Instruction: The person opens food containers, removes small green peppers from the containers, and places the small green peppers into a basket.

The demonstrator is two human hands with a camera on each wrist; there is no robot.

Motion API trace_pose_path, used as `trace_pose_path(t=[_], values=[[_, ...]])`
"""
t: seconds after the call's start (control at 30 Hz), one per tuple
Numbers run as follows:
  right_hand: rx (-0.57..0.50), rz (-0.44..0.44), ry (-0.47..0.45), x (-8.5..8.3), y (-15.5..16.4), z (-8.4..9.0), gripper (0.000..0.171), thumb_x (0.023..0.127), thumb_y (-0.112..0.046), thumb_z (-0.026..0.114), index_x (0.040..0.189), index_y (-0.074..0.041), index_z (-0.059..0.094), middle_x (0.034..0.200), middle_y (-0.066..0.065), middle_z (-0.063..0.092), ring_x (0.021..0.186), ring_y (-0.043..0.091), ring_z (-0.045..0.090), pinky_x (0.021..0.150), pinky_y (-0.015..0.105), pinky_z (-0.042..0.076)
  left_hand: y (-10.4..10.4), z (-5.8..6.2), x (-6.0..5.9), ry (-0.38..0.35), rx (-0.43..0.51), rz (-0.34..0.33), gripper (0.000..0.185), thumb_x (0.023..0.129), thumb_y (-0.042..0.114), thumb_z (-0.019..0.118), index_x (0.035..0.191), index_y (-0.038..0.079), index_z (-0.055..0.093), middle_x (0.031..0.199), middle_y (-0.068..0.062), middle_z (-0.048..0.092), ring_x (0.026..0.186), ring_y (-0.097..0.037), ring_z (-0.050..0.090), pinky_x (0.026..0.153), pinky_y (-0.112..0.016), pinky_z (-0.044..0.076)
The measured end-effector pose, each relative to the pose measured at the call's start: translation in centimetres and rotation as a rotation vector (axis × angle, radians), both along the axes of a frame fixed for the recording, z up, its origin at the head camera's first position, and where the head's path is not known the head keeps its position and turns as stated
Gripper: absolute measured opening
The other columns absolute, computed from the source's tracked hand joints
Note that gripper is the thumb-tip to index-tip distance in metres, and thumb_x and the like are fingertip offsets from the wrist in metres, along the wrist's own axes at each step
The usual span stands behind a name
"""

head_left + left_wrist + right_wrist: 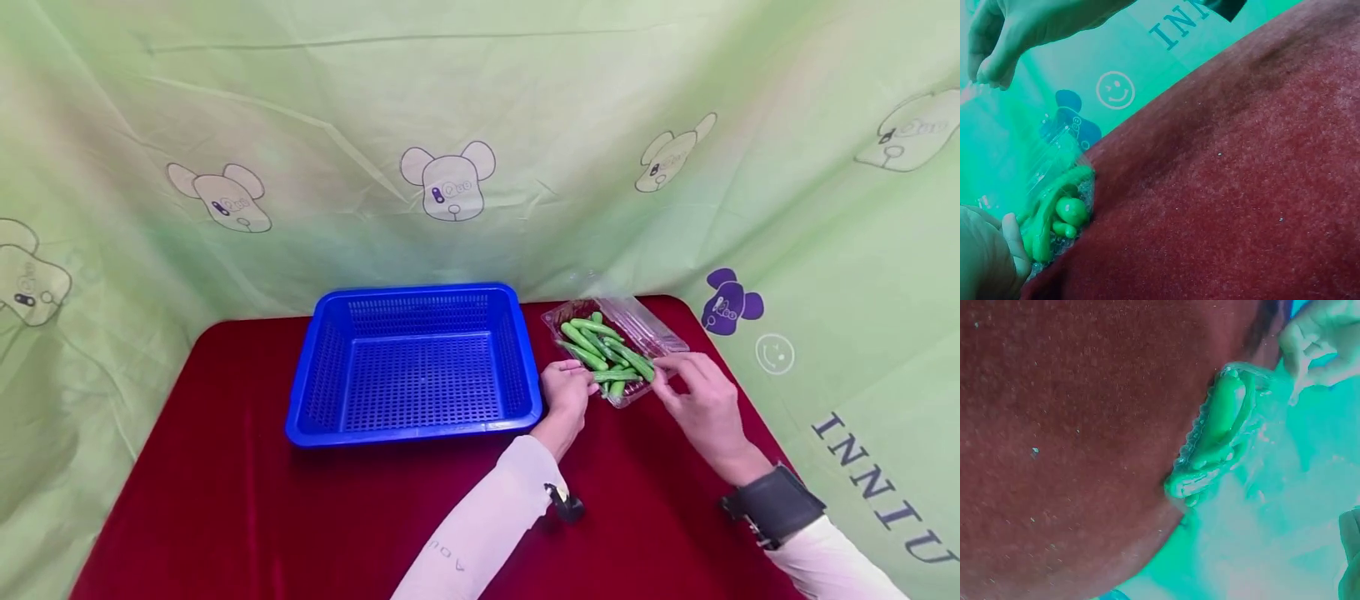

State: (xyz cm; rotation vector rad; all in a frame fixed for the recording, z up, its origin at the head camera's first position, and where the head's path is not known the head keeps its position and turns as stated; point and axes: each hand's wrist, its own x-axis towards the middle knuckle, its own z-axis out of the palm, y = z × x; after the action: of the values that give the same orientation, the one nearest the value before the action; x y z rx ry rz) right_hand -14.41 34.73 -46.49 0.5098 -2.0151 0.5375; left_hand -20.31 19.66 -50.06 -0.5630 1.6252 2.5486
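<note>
A clear plastic tray of green pods lies open at the back right of the red table. My left hand grips the tray's near left corner with curled fingers. My right hand pinches the tray's right rim beside the end of a pod. In the left wrist view the pods lie in the tray by my left fingers, and my right hand hangs pinched above. The right wrist view shows the pods from the side and my left hand behind them.
An empty blue slotted basket stands just left of the tray, at the table's middle back. Green printed cloth hangs behind and on both sides. The table's right edge runs close under my right forearm.
</note>
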Motion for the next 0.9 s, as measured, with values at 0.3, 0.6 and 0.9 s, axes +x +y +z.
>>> trace_pose_path(t=[0.3, 0.6, 0.9], values=[[-0.547, -0.241, -0.139, -0.2, 1.4, 2.8, 0.017, 0.082, 0.005, 0.066, 0.098, 0.008, 0.073, 0.088, -0.002, 0.069, 0.085, -0.009, 0.059, 0.081, 0.005, 0.051, -0.2, 0.0, 0.6, 0.052, -0.16, 0.077, 0.025, 0.071, -0.014, 0.067, 0.094, -0.003, 0.065, 0.072, 0.001, 0.057, 0.061, -0.007, 0.051, 0.057, -0.022, 0.05], [-1.569, -0.092, -0.167, -1.2, 4.9, 4.9, 0.018, 0.079, 0.016, 0.06, 0.087, 0.003, 0.07, 0.072, 0.005, 0.068, 0.056, 0.011, 0.064, 0.051, 0.019, 0.058, -0.5, -0.2, 1.0, 0.21, -0.28, 0.185, 0.024, 0.079, -0.013, 0.061, 0.101, -0.006, 0.064, 0.08, 0.0, 0.056, 0.072, -0.005, 0.05, 0.065, -0.019, 0.046], [-2.054, -0.071, -0.515, 0.5, 9.6, 1.3, 0.022, 0.094, 0.009, 0.057, 0.077, -0.002, 0.064, 0.064, 0.006, 0.065, 0.054, 0.015, 0.068, 0.056, 0.025, 0.062, -0.3, -0.3, 0.9, 0.193, -0.33, 0.222, 0.028, 0.099, -0.008, 0.047, 0.123, -0.006, 0.062, 0.107, -0.021, 0.063, 0.101, -0.029, 0.062, 0.086, -0.033, 0.055]])
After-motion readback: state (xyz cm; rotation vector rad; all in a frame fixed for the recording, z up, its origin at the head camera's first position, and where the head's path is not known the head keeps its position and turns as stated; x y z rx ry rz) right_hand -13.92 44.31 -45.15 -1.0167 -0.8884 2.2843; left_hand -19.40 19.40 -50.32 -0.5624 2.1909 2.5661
